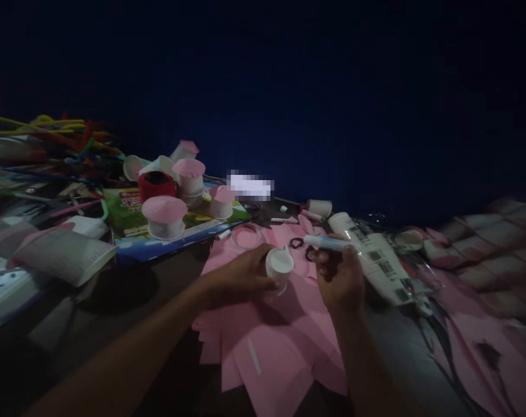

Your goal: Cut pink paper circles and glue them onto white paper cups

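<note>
My left hand [251, 272] is closed round the side of a small white paper cup [280, 265], which is upright with a pale round face on top. A short white piece juts from the cup's edge. In my right hand [342, 278] is a slim white and pale-blue tube [330, 242], held nearly level and pointing left toward the cup, apart from it. Its exact kind is unclear. Both hands are over a spread of pink paper sheets [284, 341]. Black-handled scissors [296, 243] lie just beyond, partly hidden by my right hand.
Several cups with pink cone tops [164, 209] stand at the left around a red roll [157, 185], on a colourful packet [124, 217]. Pipe cleaners [80, 139] are piled farther left. A sleeve of stacked paper cups [376, 260] lies right, with more pink paper [484, 341] beyond.
</note>
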Tool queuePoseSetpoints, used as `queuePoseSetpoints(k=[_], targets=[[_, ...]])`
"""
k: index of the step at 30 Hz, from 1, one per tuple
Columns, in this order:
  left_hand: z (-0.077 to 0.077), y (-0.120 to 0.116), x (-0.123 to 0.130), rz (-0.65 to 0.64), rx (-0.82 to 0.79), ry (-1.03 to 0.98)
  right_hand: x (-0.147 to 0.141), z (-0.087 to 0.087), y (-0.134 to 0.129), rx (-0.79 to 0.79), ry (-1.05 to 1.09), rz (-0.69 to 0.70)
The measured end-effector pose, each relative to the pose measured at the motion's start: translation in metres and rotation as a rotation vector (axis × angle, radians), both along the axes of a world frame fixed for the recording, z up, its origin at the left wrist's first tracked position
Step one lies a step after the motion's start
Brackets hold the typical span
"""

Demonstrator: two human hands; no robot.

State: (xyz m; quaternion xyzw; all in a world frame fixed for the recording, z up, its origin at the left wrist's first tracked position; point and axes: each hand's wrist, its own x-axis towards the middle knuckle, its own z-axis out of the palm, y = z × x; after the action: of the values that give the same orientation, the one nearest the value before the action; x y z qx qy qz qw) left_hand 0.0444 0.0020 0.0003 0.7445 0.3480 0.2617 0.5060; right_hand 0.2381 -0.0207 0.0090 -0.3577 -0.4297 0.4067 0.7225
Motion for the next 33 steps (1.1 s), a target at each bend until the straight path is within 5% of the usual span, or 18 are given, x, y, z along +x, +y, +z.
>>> queuePoseSetpoints(k=[16,33], targets=[[0.003,-0.006,0.009,-0.102,0.200,0.112,-0.008,-0.021,-0.012,0.052,-0.562,-0.083],[-0.004,-0.007,0.008,-0.087,0.253,0.119,-0.013,-0.026,-0.008,0.072,-0.770,-0.222]])
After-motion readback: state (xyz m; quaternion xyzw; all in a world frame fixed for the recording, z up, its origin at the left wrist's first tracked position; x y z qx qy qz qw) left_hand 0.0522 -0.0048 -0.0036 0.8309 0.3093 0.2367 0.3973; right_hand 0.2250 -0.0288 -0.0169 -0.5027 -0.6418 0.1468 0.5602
